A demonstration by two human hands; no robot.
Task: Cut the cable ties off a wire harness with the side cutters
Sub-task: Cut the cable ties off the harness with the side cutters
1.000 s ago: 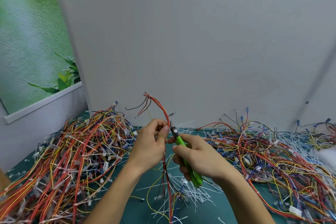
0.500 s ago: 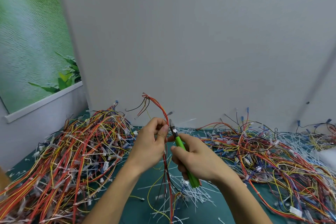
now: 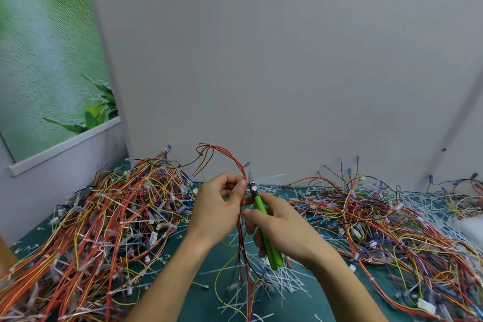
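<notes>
My left hand [image 3: 218, 206] pinches a thin wire harness [image 3: 230, 158] of red, orange and black wires, holding it upright above the green mat; its top arcs left and fans out, its lower end hangs down between my forearms. My right hand [image 3: 281, 227] grips green-handled side cutters [image 3: 264, 227], with the metal jaws pointing up right beside the harness at my left thumb. Whether the jaws touch a cable tie I cannot tell.
A big heap of tied wire harnesses [image 3: 99, 219] fills the left of the green mat [image 3: 198, 293]. Another tangled heap [image 3: 379, 219] covers the right. Cut white cable ties [image 3: 282, 280] litter the mat below my hands. A grey wall [image 3: 261, 60] stands close behind.
Both hands stay almost in place. The right hand has drawn the cutters slightly closer to the harness, and the harness top has swayed a little to the left.
</notes>
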